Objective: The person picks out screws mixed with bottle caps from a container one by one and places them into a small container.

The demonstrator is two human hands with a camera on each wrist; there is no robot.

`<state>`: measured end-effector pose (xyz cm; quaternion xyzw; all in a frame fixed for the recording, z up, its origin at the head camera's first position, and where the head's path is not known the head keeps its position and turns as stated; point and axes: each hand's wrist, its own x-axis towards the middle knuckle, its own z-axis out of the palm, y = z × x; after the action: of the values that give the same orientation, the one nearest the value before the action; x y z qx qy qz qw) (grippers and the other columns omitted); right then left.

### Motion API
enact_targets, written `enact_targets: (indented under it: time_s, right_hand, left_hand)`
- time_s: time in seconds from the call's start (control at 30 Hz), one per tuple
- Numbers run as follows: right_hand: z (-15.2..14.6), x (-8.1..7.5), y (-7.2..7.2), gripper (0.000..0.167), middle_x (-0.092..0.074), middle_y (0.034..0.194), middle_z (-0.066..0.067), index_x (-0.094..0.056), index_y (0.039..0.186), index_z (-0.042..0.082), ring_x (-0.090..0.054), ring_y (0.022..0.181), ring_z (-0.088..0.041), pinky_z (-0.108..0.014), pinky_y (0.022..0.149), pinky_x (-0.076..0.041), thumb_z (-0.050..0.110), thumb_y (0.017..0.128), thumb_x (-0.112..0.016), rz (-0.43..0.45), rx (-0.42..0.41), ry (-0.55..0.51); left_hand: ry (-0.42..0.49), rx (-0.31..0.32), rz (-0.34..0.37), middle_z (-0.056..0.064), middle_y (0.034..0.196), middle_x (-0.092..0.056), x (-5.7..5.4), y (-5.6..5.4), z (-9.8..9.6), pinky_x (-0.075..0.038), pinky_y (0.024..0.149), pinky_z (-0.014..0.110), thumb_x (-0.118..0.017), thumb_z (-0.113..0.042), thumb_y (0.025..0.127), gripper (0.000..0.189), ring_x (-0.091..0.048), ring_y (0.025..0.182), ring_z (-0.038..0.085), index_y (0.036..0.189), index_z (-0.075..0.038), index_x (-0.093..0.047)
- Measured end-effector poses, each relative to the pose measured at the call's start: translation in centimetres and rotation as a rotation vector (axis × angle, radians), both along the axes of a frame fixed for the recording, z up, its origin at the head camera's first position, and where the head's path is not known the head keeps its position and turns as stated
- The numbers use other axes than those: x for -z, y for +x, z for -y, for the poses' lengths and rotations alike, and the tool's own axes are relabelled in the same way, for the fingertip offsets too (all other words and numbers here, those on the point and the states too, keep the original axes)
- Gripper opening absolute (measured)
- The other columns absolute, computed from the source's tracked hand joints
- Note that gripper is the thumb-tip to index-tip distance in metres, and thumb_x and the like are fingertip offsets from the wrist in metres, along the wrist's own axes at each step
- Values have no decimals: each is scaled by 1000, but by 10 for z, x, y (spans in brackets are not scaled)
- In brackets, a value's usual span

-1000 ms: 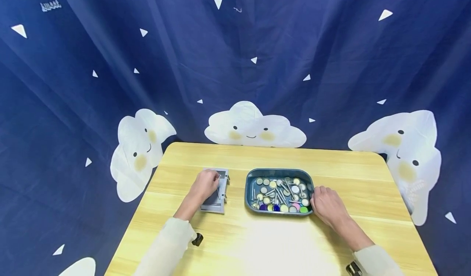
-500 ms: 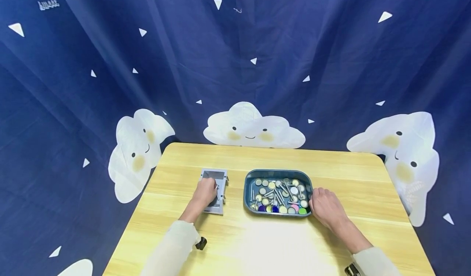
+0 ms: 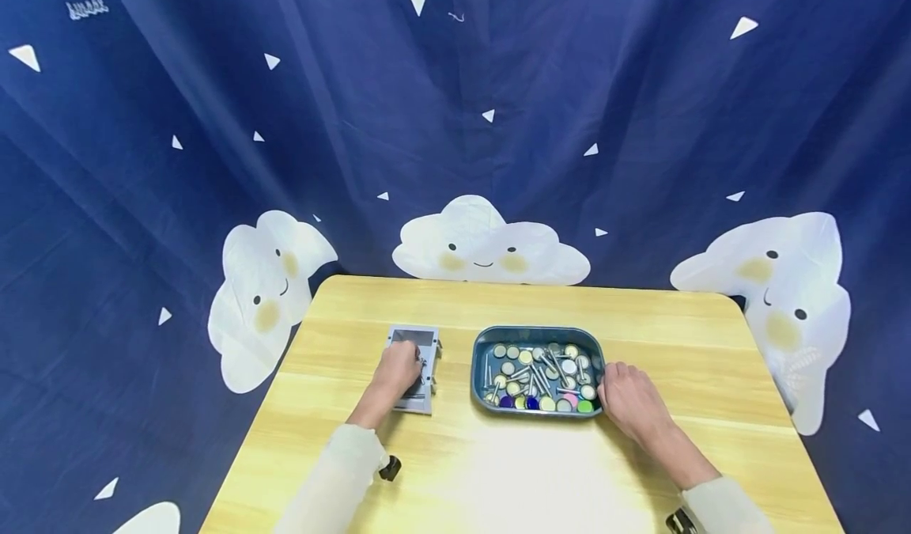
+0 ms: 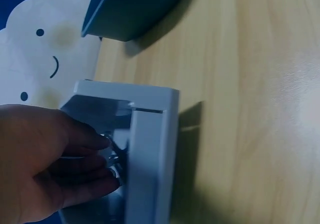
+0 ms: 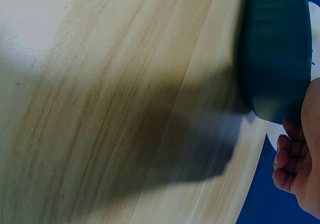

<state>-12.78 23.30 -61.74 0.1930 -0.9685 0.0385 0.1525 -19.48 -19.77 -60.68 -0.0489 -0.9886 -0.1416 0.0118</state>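
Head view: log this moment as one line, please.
left hand: partly inside gray box, grip unclear | right hand: at right end of blue tray | blue tray: holds discs and metal rods

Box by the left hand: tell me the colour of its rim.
Light grey. The rim shows best in the left wrist view.

Under the left hand (image 3: pixel 396 369), one grey box (image 3: pixel 431 336). Just beside the right hand (image 3: pixel 632 398), one tray (image 3: pixel 523 335) with one green cap (image 3: pixel 584 407), one pink cap (image 3: pixel 571 399), two blue-violet caps (image 3: pixel 506 401), over a dozen pale caps (image 3: pixel 546 404), several metal rods (image 3: pixel 567 391).
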Motion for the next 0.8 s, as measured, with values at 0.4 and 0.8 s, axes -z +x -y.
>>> enact_targets:
  time_s: [0.4,0.8]
  right_hand:
    - [-1,2,-2,20,-49,67,-12,-51,77,0,-54,62,-29,-44,60,-51,11,89,-64,-24,-3,-16]
    - [-1,1,-1,19,-50,68,-11,-52,78,1,-54,63,-29,-44,60,-52,10,90,-63,22,14,-33]
  left_hand:
    - [-50,83,-224,16,98,-76,-38,-6,-16,-63,83,44,-70,-8,92,16,-74,92,32,104,1,-75]
    - [-170,435,-424,8,110,-76,-64,-16,-77,-59,94,32,-72,-14,93,30,-70,102,23,122,-8,-70]
